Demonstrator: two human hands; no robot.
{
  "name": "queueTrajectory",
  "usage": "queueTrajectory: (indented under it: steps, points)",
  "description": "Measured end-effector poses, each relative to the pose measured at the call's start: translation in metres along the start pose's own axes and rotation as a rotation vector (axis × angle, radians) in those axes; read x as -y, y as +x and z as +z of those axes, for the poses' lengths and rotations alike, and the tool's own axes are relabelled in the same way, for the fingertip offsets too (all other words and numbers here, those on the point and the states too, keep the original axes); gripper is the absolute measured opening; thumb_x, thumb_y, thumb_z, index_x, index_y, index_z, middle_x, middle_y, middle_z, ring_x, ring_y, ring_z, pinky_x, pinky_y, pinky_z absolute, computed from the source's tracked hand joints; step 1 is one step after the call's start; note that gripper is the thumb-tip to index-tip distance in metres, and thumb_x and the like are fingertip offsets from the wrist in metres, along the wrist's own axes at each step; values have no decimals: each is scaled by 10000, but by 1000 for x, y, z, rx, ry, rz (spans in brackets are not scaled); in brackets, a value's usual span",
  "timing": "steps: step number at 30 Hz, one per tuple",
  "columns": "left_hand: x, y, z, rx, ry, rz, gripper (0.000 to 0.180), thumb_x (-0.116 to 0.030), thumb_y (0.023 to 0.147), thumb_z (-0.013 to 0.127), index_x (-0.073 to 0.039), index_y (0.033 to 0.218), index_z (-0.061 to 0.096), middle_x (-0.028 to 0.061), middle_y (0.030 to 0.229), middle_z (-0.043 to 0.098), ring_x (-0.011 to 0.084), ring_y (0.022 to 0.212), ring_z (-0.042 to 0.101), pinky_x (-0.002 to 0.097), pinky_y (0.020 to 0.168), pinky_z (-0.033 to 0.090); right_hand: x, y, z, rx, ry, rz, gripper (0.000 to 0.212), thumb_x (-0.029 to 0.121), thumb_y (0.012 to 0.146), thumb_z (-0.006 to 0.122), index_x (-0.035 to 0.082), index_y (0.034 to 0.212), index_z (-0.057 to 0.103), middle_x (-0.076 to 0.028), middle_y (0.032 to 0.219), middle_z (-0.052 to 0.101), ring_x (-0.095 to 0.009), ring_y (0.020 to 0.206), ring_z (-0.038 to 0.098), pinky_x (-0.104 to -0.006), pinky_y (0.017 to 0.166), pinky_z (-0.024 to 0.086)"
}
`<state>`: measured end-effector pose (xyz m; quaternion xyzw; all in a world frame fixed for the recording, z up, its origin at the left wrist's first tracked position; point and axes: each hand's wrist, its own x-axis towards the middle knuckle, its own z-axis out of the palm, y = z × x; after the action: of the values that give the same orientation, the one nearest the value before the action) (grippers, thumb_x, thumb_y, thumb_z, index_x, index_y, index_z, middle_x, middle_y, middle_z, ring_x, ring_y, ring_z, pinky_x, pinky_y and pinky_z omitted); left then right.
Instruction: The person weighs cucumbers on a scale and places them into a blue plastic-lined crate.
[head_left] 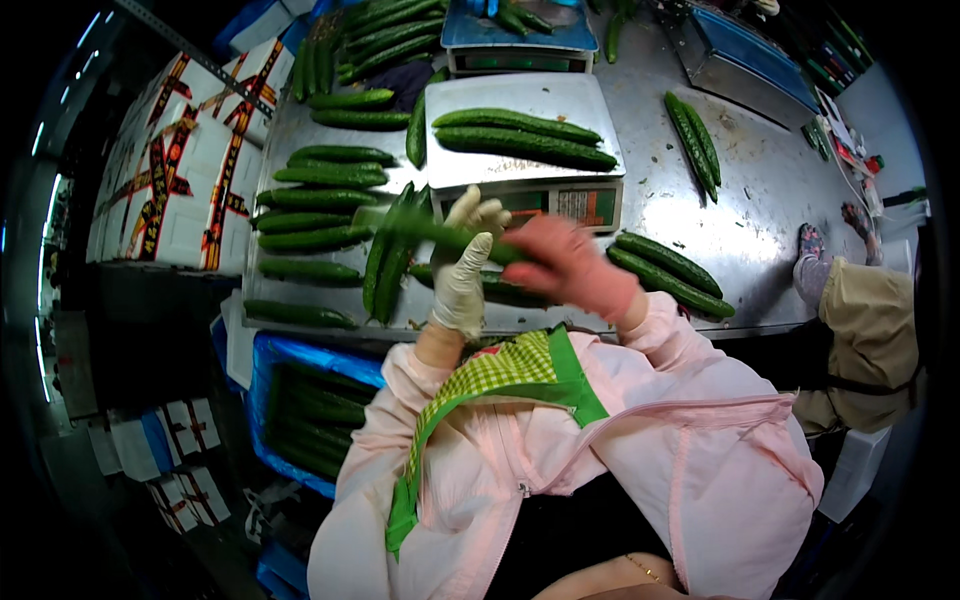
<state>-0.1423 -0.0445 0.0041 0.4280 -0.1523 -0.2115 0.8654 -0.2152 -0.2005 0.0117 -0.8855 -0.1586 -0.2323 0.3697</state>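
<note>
A motion-blurred cucumber (425,229) is held at its right end by my right hand (570,265) in a pink-red glove, its fingers closed round it. My left hand (459,285), in a cream glove, is held up with thumb and fingers apart. The cucumber crosses in front of its palm; I cannot tell whether they touch. Just beyond my hands stands a weighing scale (520,95) with a pale metal platform, bearing two long cucumbers (525,138). More cucumbers (390,265) lie by my left hand, and another pair (672,275) lies right of my right hand.
Rows of cucumbers (318,198) cover the left of the metal table (640,130). A second scale (520,40) stands behind. White boxes (170,190) are stacked at left; a blue-lined crate (262,385) of cucumbers sits below the table edge. Another person (865,330) is at right.
</note>
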Motion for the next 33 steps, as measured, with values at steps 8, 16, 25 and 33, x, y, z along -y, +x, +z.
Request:
queueTrajectory:
  steps: [8,16,25,33]
  points:
    - [-2,-5,-50,-589,-200,-85,110,-92,883,672,-87,955,588,8,734,515,135,666,518,322,708,491,-83,67,-44,124,-417,304,892,364,731,793,61,1441,344,-218,1341,470,-376,1199,479,-444,1027,382]
    - [10,-8,-52,-670,-140,-119,122,-47,867,677,-55,964,604,12,744,514,139,645,513,305,650,492,-139,101,-53,626,-468,370,1032,485,645,808,15,1435,338,-202,1327,492,-391,1184,475,-459,1010,375]
    - [19,-9,-54,-749,-78,-106,120,-9,856,675,-53,953,618,15,774,540,131,655,516,297,613,500,-142,117,-40,648,-479,350,828,321,712,708,-31,1373,355,-265,1113,565,-404,1028,565,-453,898,470]
    - [14,-11,-63,-691,-14,-43,135,-32,853,690,-44,971,624,27,794,570,146,651,563,304,631,519,-116,102,-53,553,-166,367,938,331,745,647,-46,1469,185,-323,1251,487,-415,1127,539,-413,995,420]
